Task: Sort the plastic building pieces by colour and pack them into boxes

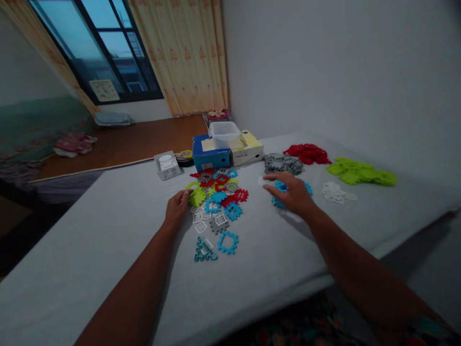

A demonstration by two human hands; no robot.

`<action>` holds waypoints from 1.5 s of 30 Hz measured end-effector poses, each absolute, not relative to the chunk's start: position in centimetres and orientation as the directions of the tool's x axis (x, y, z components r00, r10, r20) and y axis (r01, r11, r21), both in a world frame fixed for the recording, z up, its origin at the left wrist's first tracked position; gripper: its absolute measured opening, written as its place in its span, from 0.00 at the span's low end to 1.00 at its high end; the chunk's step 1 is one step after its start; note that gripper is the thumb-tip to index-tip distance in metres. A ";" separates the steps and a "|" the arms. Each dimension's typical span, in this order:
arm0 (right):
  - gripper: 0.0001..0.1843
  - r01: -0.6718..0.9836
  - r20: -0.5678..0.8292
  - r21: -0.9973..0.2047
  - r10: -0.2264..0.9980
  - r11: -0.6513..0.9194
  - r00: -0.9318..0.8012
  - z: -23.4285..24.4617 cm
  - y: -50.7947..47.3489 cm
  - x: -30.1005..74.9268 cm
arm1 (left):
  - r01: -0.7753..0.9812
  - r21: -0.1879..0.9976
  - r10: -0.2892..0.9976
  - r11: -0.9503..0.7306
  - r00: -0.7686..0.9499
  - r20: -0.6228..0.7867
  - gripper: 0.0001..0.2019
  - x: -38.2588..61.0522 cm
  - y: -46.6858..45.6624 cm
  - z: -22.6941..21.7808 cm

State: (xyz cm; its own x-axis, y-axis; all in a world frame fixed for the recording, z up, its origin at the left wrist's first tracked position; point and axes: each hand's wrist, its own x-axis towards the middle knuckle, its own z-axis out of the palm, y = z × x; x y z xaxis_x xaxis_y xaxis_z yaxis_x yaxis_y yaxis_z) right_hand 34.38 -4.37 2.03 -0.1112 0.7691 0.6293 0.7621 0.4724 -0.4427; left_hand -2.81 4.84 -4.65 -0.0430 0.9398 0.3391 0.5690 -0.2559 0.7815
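R hand [293, 192] is up by the blue pile [278, 202], partly hiding it; thumb & index fingers are pinched nearly together w/ a small white pc [261, 181] btwn the tips. L hand [176, 206] is at the L edge of the mixed pile [218, 197], fingers loosely curled next to a lime pc [198, 197]; can't tell if they grip it or just touch.

Mixed pile sits mid-counter [118, 221]: red, blue, lime, grey & white pcs, overlapping. At its near end, a grey pc [216, 228] lies partly under a white one; nearer still, a teal triangle [200, 255] & a blue frame [234, 244], side by side.

Single-colour piles to the R: grey pile [283, 164] & red pile [308, 154] toward the back, lime pile [360, 172] farthest R, white pile [336, 192] in front of it.

Behind the mixed pile: blue box [211, 158] beside yellow box [252, 144], clear tub [225, 132] on top. Black tin [185, 157] & small clear box [167, 166] to their L.
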 end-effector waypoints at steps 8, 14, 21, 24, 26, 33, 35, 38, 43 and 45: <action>0.21 0.907 0.502 -0.285 0.758 -0.310 0.417 -3.7 -8.8 52.4 | 0.575 0.781 0.936 -0.245 -0.071 0.346 0.21 -2.7 5.2 -4.8; 0.17 0.941 0.626 -0.251 0.780 0.229 -0.023 0.0 -7.3 44.0 | 0.575 0.774 0.932 -0.264 -0.056 0.359 0.22 -2.4 5.1 -5.1; 0.14 0.623 0.316 -0.237 0.665 0.746 -0.676 0.9 -4.3 26.4 | 0.561 0.786 0.936 -0.258 -0.057 0.348 0.23 -2.7 5.0 -5.3; 0.16 0.592 0.231 -0.200 0.625 0.781 -0.746 -0.7 -2.7 23.5 | 0.533 0.805 0.939 -0.261 -0.055 0.341 0.23 -2.7 4.9 -5.2; 0.16 0.593 0.212 -0.194 0.624 0.781 -0.752 -1.7 -2.1 22.8 | 0.516 0.812 0.938 -0.273 -0.046 0.344 0.22 -2.7 4.9 -5.2; 0.14 0.623 0.360 -0.190 0.645 0.758 -0.675 -3.1 -2.7 23.5 | 0.519 0.815 0.944 -0.258 -0.044 0.327 0.22 -2.6 5.2 -5.2; 0.15 0.647 0.402 -0.211 0.668 0.733 -0.626 -2.7 -2.3 24.1 | 0.525 0.813 0.946 -0.253 -0.041 0.321 0.22 -2.6 5.2 -5.2; 0.15 0.673 0.449 -0.318 0.731 0.667 -0.513 -1.7 -1.5 25.6 | 0.521 0.815 0.946 -0.254 -0.043 0.322 0.23 -2.5 5.1 -5.2; 0.12 0.632 0.466 -0.534 0.819 0.562 -0.334 0.1 -1.6 29.9 | 0.518 0.817 0.945 -0.252 -0.050 0.323 0.24 -2.8 5.1 -5.2; 0.12 0.665 0.468 -0.573 0.857 0.479 -0.215 0.7 -2.3 32.8 | 0.538 0.803 0.944 -0.256 -0.042 0.329 0.25 -2.9 5.2 -5.3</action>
State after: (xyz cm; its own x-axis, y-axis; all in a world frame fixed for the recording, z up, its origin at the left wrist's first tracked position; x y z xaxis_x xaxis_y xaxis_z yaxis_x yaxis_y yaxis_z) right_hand 32.82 -2.34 0.75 -0.2146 0.8574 0.4678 0.6654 0.4789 -0.5726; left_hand -2.93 5.20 -5.30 -0.0419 0.9436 0.3285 0.5376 -0.2559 0.8034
